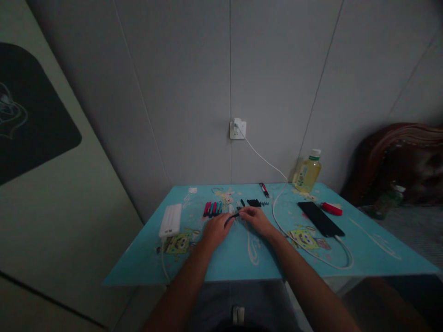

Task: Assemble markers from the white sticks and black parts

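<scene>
My left hand (217, 228) and my right hand (255, 218) come together over the middle of the blue table (242, 267). Between their fingertips is a slim dark pen-like piece (232, 216), pinched from both sides; its exact kind is too small to make out. Just left of it, several short red, blue and black pen-like pieces (212, 209) lie in a row. Thin white sticks (231, 209) lie just beyond my fingers. Past my right hand are a group of black pieces (254, 203) and some tiny dark parts (265, 203).
At left lies a white power bank (170, 220) with a cable. A red-and-black tool (264, 189) is at the back. On the right are a black phone (321, 218) on a white cable (277, 216), a red object (331, 209) and a bottle of yellow liquid (308, 173).
</scene>
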A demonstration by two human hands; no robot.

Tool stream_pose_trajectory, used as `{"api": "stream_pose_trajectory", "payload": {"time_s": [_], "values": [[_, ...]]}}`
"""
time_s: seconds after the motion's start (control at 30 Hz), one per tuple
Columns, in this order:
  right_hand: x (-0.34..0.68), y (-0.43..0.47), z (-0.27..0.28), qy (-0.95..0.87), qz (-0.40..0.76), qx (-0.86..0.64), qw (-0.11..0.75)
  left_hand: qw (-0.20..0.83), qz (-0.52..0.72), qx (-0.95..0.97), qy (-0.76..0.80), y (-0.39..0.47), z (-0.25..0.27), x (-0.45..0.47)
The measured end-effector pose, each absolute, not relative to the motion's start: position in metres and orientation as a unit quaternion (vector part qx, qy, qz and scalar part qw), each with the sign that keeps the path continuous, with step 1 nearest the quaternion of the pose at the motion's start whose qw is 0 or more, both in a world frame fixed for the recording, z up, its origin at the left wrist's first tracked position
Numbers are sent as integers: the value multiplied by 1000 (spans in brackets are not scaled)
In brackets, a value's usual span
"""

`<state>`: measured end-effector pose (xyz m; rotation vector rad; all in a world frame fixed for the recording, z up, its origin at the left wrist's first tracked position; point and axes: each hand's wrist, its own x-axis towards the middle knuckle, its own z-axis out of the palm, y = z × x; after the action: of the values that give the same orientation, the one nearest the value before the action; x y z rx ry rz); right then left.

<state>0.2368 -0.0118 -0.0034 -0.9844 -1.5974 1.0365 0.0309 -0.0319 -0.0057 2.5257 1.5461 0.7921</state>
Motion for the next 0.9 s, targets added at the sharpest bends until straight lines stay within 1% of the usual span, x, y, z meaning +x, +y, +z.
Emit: {"api": "stream_pose_trajectory", "payload": {"time_s": [0.3, 0.7, 0.9], "values": [[236, -12, -8, -679, 383, -412, 472, 10, 262, 816, 515, -26, -11, 30], [237, -19, -4, -725, 259, -444, 458, 4, 257, 830, 495, -25, -9, 28], [235, -16, -10, -743, 217, -458, 438, -7, 263, 841, 473, -24, -9, 29]]}}
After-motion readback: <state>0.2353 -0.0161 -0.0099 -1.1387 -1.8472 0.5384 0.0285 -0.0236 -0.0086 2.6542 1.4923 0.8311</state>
